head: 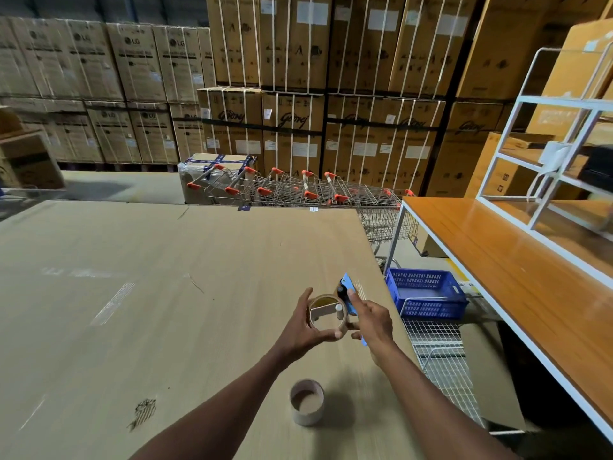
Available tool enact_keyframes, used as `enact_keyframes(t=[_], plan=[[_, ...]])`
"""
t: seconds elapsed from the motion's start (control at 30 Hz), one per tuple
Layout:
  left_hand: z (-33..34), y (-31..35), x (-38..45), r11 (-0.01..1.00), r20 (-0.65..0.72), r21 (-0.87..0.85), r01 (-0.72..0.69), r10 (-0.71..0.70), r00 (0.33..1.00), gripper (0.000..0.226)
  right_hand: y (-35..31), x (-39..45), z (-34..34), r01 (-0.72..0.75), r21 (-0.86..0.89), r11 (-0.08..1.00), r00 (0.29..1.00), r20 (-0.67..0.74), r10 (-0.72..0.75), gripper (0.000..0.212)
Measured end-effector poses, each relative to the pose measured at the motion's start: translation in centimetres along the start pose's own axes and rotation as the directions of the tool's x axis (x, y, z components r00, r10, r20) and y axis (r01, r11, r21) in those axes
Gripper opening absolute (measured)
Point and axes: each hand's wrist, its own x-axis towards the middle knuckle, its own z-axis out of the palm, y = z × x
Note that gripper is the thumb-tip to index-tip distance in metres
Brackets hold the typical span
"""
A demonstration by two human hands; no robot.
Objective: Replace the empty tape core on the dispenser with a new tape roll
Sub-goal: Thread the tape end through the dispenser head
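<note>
My left hand [303, 327] grips a brown tape roll [326, 315] around its rim, held above the cardboard-covered table [166, 277]. The roll sits against the blue tape dispenser [350, 298], and the dispenser's white hub shows through the roll's hole. My right hand [373, 322] holds the dispenser by its body and handle. The empty cardboard tape core [306, 406] stands upright on the table, nearer to me, apart from both hands.
A blue plastic crate [426, 293] sits in a wire trolley right of the table. An orange-topped bench [517, 270] with a white metal rack [564, 154] runs along the right. Nested shopping carts [298, 190] and stacked cartons stand behind.
</note>
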Motion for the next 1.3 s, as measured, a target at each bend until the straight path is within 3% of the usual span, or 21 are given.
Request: enact_keyframes(t=[0.17, 0.33, 0.63, 1.3], plan=[[1.4, -1.6, -0.5, 0.998, -0.018, -0.040, -0.043, 0.042, 0.999, 0.121, 0.5, 0.2, -0.5, -0.031, 0.018, 0.999, 1.000, 0.008, 0.030, 0.047], [2.2, -2.7, 0.1, 0.993, -0.087, 0.011, -0.118, 0.118, 0.989, 0.082, 0.8, 0.3, -1.3, -0.041, 0.093, 0.995, 0.999, 0.037, 0.038, 0.042], [4.3, -3.0, -0.1, 0.986, -0.138, 0.089, -0.141, 0.152, 0.979, 0.080, 1.6, 0.2, -2.9, 0.020, -0.003, 1.000, 1.000, 0.017, -0.020, 0.041], [8.0, -6.7, -1.1, 0.989, -0.069, 0.132, -0.074, 0.083, 0.994, 0.077, 8.3, 0.9, -5.0, -0.152, -0.180, 0.972, 0.988, -0.020, 0.151, 0.032]])
